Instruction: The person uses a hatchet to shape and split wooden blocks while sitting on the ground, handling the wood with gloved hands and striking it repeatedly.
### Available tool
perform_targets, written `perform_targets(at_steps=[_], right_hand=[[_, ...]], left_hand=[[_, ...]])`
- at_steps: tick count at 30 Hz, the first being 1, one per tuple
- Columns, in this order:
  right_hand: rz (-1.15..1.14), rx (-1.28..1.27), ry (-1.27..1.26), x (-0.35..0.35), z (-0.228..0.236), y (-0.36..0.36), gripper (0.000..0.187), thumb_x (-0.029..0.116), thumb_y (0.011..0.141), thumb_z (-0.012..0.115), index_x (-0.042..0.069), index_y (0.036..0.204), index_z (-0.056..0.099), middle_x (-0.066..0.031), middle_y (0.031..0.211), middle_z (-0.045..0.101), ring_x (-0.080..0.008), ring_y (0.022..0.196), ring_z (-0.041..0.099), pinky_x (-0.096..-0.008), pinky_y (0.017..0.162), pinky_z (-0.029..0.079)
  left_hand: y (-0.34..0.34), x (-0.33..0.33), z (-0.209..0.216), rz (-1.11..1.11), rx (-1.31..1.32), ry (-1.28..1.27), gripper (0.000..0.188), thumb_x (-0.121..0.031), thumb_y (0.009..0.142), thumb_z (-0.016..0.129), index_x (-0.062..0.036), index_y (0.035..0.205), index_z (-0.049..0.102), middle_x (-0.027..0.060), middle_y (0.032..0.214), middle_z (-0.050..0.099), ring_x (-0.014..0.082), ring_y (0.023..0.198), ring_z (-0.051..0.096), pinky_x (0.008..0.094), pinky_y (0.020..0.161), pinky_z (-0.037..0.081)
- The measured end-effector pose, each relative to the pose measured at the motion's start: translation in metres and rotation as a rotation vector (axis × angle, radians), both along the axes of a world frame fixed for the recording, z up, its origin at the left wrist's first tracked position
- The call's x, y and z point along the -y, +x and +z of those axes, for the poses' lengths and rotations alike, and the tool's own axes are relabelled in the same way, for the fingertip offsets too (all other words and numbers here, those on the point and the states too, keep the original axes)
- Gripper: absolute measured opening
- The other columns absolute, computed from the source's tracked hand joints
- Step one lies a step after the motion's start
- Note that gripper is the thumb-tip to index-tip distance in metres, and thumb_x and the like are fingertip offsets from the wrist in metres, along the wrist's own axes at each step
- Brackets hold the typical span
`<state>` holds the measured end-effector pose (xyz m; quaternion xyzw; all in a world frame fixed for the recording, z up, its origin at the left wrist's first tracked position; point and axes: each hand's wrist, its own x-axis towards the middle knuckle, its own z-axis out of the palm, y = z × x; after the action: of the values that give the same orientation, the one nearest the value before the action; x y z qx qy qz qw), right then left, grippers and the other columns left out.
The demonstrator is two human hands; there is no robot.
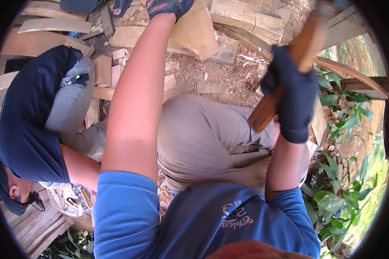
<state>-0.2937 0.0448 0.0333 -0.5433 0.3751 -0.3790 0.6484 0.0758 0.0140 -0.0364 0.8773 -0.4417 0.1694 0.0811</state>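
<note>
In a black glove with red marks, my left hand [169, 7] is stretched far forward at the top edge, closed on the edge of a pale, flat piece of wood [196, 32]; its fingers are partly cut off by the frame. My right hand [293, 95], also in a dark glove, is raised at the right and wrapped round the brown handle of a wooden-handled tool [264, 113]. The tool slants up toward the upper right corner, where its head is smeared by motion and I cannot make out its kind.
Cut curved boards [246, 17] lie piled ahead over ground strewn with wood chips [203, 71]. A crouching person in a dark shirt [30, 116] is close on my left. Leafy plants [333, 198] and a curved wooden strip [354, 75] stand at the right.
</note>
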Motion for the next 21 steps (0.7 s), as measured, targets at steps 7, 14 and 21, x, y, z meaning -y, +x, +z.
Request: perform_targets(at_steps=[7,14,21], right_hand=[[-0.154,0.102,-0.333,0.004,-0.047,0.028,0.019,0.017,0.102,0.073,0.002,0.090,0.072,-0.0059,0.069,0.070,-0.0159,0.061,0.067,-0.0356,0.064,0.058],[0.326,-0.297,0.329,0.003,-0.134,0.037,0.028,0.024,0.098,0.076,-0.004,0.096,0.070,-0.0096,0.067,0.066,-0.0217,0.054,0.067,-0.0367,0.050,0.051],[-0.021,0.133,-0.090,0.000,0.015,-0.013,0.018,0.015,0.098,0.078,-0.001,0.101,0.072,-0.0078,0.067,0.063,-0.0163,0.052,0.060,-0.0316,0.051,0.049]], left_hand=[[-0.033,-0.010,0.028,0.128,-0.249,-0.109,0.049,-0.041,0.099,0.049,-0.0047,0.107,0.083,0.0256,0.113,0.078,0.0423,0.107,0.077,0.0544,0.094,0.060],[-0.017,-0.006,0.019,0.072,-0.099,-0.136,0.050,-0.043,0.097,0.053,-0.0033,0.102,0.083,0.0249,0.107,0.080,0.0426,0.103,0.078,0.0533,0.091,0.060],[-0.032,-0.005,0.015,0.127,-0.159,-0.159,0.047,-0.041,0.100,0.055,-0.0038,0.096,0.083,0.0244,0.101,0.080,0.0418,0.098,0.079,0.0531,0.087,0.061]])
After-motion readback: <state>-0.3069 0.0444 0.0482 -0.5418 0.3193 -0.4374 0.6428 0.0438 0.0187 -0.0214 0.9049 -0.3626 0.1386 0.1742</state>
